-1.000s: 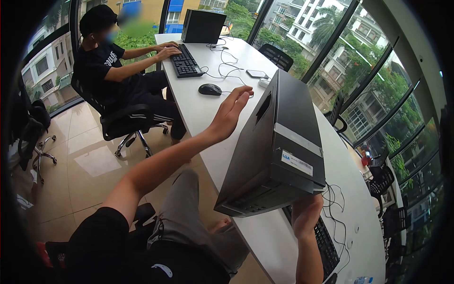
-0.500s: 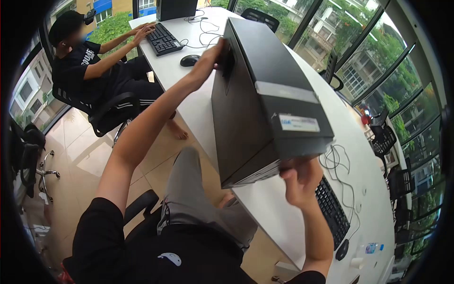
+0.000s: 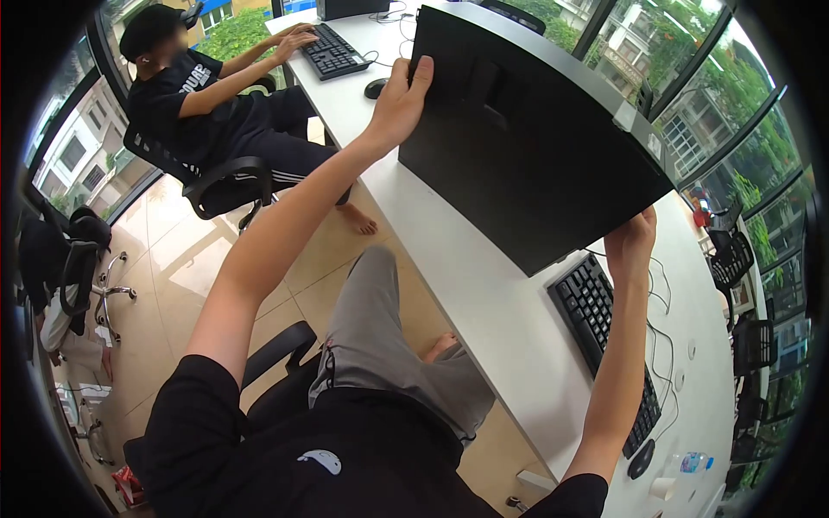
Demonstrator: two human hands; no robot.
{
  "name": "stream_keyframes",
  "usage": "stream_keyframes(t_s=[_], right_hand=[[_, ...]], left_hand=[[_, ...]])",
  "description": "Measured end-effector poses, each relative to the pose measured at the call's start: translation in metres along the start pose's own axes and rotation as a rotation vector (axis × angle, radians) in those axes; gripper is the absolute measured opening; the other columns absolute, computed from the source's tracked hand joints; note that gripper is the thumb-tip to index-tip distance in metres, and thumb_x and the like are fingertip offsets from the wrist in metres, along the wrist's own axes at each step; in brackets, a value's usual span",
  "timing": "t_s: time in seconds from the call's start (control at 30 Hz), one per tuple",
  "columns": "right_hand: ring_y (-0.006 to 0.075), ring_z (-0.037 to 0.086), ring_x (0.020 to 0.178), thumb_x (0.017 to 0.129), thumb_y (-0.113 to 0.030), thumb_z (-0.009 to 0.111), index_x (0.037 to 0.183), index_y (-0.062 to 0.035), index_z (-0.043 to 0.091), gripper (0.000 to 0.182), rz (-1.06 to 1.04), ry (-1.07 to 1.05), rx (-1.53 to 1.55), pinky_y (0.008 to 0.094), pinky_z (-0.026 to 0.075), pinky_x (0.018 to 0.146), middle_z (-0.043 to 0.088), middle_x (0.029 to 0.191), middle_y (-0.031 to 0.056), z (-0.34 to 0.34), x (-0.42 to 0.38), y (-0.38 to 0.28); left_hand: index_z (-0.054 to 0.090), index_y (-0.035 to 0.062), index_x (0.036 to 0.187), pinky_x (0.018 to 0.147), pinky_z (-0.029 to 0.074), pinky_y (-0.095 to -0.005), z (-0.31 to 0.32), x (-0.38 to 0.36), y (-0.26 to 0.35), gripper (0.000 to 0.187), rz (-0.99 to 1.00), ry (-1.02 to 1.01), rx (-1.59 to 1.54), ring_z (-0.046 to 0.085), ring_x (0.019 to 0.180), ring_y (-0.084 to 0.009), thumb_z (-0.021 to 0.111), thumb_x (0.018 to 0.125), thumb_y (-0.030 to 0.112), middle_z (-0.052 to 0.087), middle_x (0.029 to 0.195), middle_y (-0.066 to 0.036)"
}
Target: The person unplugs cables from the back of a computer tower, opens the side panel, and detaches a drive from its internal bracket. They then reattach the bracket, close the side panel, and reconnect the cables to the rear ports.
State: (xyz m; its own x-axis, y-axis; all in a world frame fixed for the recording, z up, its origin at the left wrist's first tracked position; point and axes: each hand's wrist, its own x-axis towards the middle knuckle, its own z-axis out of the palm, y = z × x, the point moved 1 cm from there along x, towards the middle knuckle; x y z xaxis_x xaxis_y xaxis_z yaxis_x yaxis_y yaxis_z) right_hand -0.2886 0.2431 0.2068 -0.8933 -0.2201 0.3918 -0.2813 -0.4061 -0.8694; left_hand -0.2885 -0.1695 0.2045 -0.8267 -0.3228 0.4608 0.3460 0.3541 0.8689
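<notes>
A black desktop computer case is tilted over the white table, its broad side panel facing me and its narrow grey top along the far side. My left hand is closed on the case's left edge, the thumb lying on the side panel and the other fingers partly hidden behind. At the lower right corner, my right hand grips the case, its fingertips partly hidden by the corner. A recessed latch shows in the upper part of the panel.
A black keyboard lies under my right forearm, with a mouse, a water bottle and loose cables nearby on the table. Another person sits at the far left, hands at a second keyboard. Office chairs line the right side.
The case has turned so its side panel faces me more fully. My left hand has gone from the panel's latch area to its left edge; my right hand has moved up and right.
</notes>
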Motion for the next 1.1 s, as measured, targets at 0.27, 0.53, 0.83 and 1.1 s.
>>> stream_keyframes(t_s=[0.27,0.53,0.83,1.1], right_hand=[[0.0201,0.074,0.107,0.107,-0.013,0.061,0.125,0.0017,0.069,0.025,0.025,0.024,0.008,0.0356,0.059,0.096,0.076,0.115,0.0089,-0.031,0.034,0.013],[0.0169,0.068,0.119,0.112,-0.028,0.062,0.137,0.0025,0.068,0.04,-0.121,0.357,-0.312,0.0376,0.053,0.106,0.074,0.127,0.0087,-0.021,0.023,-0.007],[0.0326,0.061,0.139,0.107,-0.035,0.07,0.154,0.0045,0.054,0.064,-0.348,0.437,-0.741,0.0443,0.056,0.111,0.056,0.155,0.0265,0.088,-0.03,-0.065],[0.0324,0.064,0.135,0.102,-0.034,0.077,0.155,-0.0017,0.055,0.066,-0.382,0.443,-0.935,0.0413,0.058,0.107,0.057,0.155,0.0268,0.097,-0.036,-0.066]], left_hand=[[0.05,-0.01,0.136,0.109,0.046,-0.0487,0.014,-0.02,0.022,0.076,0.015,0.107,0.138,0.064,0.123,-0.0458,0.043,0.112,0.062,0.064,0.128,-0.033],[0.025,-0.0135,0.16,0.119,0.041,-0.0511,0.012,-0.027,0.047,0.12,0.264,0.168,0.107,0.045,0.145,-0.0462,0.076,0.089,0.069,0.043,0.154,-0.036],[0.01,-0.0132,0.163,0.101,0.057,-0.0468,0.031,-0.033,0.091,0.142,0.283,0.28,0.641,0.05,0.136,-0.0436,0.098,0.071,0.051,0.042,0.147,-0.031],[0.016,-0.0149,0.162,0.113,0.048,-0.0495,0.013,-0.044,0.118,0.13,0.19,0.208,0.577,0.051,0.134,-0.0452,0.091,0.076,0.047,0.047,0.14,-0.032]])
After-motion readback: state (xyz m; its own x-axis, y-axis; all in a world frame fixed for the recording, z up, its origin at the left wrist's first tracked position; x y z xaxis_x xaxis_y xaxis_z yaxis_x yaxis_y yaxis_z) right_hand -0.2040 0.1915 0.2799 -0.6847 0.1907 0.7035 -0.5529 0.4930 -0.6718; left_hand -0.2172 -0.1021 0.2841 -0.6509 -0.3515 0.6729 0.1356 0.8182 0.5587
